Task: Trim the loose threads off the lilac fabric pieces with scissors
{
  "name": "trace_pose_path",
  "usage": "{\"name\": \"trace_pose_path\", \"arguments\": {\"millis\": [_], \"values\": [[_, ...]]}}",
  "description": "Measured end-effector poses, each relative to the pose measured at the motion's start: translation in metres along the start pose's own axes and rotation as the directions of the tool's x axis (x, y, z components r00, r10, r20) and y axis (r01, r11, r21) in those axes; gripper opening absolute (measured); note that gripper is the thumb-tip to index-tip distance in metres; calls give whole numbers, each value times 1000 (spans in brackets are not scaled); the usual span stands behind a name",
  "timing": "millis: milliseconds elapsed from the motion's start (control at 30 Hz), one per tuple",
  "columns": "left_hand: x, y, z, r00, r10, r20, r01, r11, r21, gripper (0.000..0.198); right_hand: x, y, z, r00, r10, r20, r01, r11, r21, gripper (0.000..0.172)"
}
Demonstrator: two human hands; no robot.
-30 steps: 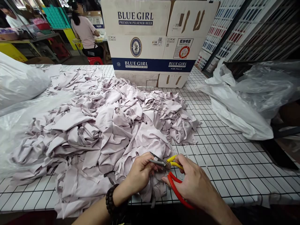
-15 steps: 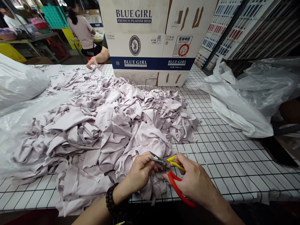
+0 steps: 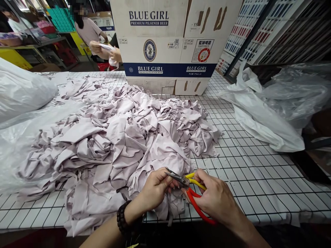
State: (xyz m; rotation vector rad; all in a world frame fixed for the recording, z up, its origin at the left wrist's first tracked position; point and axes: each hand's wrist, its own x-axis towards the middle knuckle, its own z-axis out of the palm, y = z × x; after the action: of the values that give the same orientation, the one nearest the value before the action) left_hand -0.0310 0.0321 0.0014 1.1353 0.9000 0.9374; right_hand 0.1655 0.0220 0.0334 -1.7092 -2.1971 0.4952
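Note:
Scissors (image 3: 179,177) with one yellow and one red handle are in my right hand (image 3: 218,196), whose fingers wrap the handles. The blades lie nearly together and point left, right at the fingertips of my left hand (image 3: 155,189). That hand is closed in a pinch on a pale mauve fabric piece (image 3: 176,204), which hangs below the fingers; the exact spot gripped is partly hidden. A large heap of the same crumpled fabric (image 3: 126,137) spreads over the table just beyond and left of both hands.
White cartons (image 3: 165,48) stand at the back of the grid-patterned table (image 3: 240,165). Clear plastic (image 3: 23,89) lies at left, and a white plastic bag (image 3: 266,117) at right. Behind the carton, a co-worker's hands (image 3: 103,50) hold a pale cloth. Another person (image 3: 89,31) is further back.
The scissor blades have gone from parted to nearly closed. My hands stay in about the same place. The co-worker's hand has risen off the heap, now with a pale cloth between two hands.

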Motion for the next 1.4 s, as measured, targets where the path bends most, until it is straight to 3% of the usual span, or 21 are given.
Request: {"name": "trace_pose_path", "arguments": {"millis": [133, 200, 233, 333, 500, 600, 700, 733, 800, 867, 933, 1000, 1133, 1267, 1400], "values": [[0, 2, 0, 999, -40, -1, 40, 999, 11, 49, 0, 3, 5, 1000, 15, -16, -13, 994, 110, 43], [0, 4, 0, 999, -45, 0, 45, 999, 18, 49, -2, 7, 9, 992, 91, 84, -111, 953, 283, 46], [0, 5, 0, 999, -40, 2, 40, 999, 21, 48, -3, 9, 11, 977, 140, 158, -195, 888, 416, 47], [2, 5, 1, 1000, 0, 7, 0, 998, 63, 43, -8, 12, 17, 915, 238, 326, -403, 544, 736, 44], [0, 7, 7, 992, 94, 80, -114, 947, 302, 30, -12, -3, 27, 917, 231, 326, -375, 218, 901, 47], [-14, 18, 13, 979, 49, 196, -154, 812, 563, 28, -7, -17, 36, 897, 300, 323, -363, 84, 928, 42], [-34, 29, 10, 975, -12, 220, -147, 709, 690, 31, 0, -17, 42, 886, 335, 321, -377, 116, 919, 37], [-40, 29, 6, 987, 11, 162, -124, 700, 704, 27, 3, -13, 42, 887, 337, 315, -378, 140, 915, 37], [-51, 25, -8, 992, 102, -68, -22, 695, 719, 20, 5, 0, 38, 885, 375, 276, -367, 198, 909, 37], [-57, 14, -28, 915, 196, -354, 136, 676, 724, 21, 6, 15, 31, 868, 453, 204, -348, 262, 900, 38], [-60, 3, -48, 821, 236, -519, 276, 633, 723, 22, 6, 25, 25, 840, 526, 135, -343, 321, 883, 44], [-60, -4, -62, 807, 190, -560, 357, 597, 718, 25, 7, 24, 23, 840, 529, 121, -354, 364, 862, 49], [-56, -4, -67, 853, 29, -522, 408, 588, 699, 26, 17, -12, 36, 917, 337, 211, -354, 451, 820, 49], [-50, -4, -58, 800, 117, -588, 438, 556, 706, 27, 42, -60, 56, 954, 219, 205, -296, 581, 758, 34], [-51, -17, -53, 735, 203, -647, 454, 562, 692, 33, 67, -86, 78, 982, 101, 158, -184, 684, 706, 27]]}}
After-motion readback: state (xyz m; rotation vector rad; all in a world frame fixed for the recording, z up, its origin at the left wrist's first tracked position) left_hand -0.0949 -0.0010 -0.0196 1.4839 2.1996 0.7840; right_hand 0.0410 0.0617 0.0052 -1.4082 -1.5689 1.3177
